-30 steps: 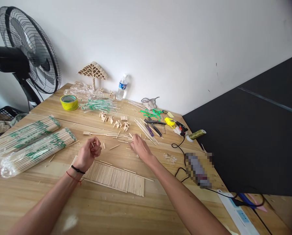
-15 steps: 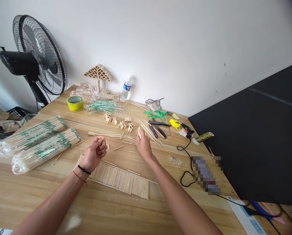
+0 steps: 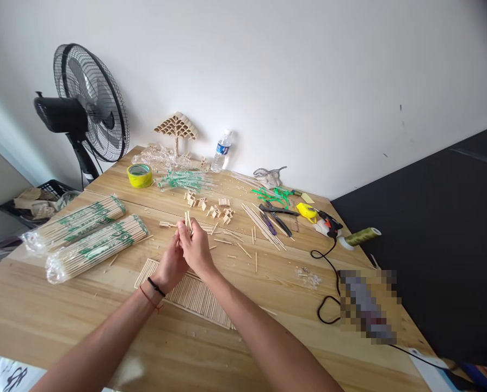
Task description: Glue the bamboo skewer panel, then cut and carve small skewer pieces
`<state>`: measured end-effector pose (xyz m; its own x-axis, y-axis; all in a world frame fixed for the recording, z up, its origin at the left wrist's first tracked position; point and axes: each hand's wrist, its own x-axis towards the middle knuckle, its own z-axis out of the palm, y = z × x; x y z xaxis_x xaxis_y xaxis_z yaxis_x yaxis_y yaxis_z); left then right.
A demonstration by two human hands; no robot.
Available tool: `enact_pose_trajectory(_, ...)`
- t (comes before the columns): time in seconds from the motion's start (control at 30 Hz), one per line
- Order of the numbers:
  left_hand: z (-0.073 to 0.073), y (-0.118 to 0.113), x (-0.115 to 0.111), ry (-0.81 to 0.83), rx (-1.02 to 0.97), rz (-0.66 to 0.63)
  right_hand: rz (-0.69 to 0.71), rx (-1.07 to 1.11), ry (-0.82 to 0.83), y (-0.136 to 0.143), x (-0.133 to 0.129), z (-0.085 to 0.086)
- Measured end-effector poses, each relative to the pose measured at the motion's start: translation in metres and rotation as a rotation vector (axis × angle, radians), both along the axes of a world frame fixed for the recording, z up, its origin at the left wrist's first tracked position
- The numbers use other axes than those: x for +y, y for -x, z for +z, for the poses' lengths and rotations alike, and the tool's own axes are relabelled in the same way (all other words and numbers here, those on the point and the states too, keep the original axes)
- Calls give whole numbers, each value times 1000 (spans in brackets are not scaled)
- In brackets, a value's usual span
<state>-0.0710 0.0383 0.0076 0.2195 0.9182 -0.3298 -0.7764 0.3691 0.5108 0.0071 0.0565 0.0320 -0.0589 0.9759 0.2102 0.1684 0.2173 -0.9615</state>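
Together above the table, my two hands meet around a few short wooden sticks (image 3: 187,219), whose ends poke up past the fingertips. My right hand (image 3: 198,249) is closed on them from the right. My left hand (image 3: 173,268) is closed against the same sticks from the left, its fingers partly hidden behind the right hand. Below lies a flat panel of sticks laid side by side (image 3: 198,296), partly covered by my hands and forearm. Loose cut sticks (image 3: 226,241) are scattered just beyond and to the right.
Bagged sticks (image 3: 96,239) lie left, near yellow tape (image 3: 140,176). Small stick pieces (image 3: 214,209), a stick tree model (image 3: 177,128) and a bottle (image 3: 221,151) stand behind. Pliers (image 3: 282,220), a glue gun (image 3: 328,222) with its cord and a thread spool (image 3: 361,238) are right.
My right hand has moved left with its sticks and joined my left hand. Several loose sticks now lie where the right hand was. The camera view has shifted slightly.
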Motion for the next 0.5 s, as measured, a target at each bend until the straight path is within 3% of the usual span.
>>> enact_pose_trajectory(0.17,-12,5,0,-35,127,-122,-52,60,22,0,6,-4)
enact_pose_trajectory(0.27,-18,6,-1,-48,129,-172,-66,240,48,-1,15,-4)
enact_pose_trajectory(0.37,-16,9,0,-61,117,-232,-95,387,112,-8,24,3)
enact_pose_trajectory(0.5,-7,12,2,-74,37,-148,1,134,158,-18,20,14)
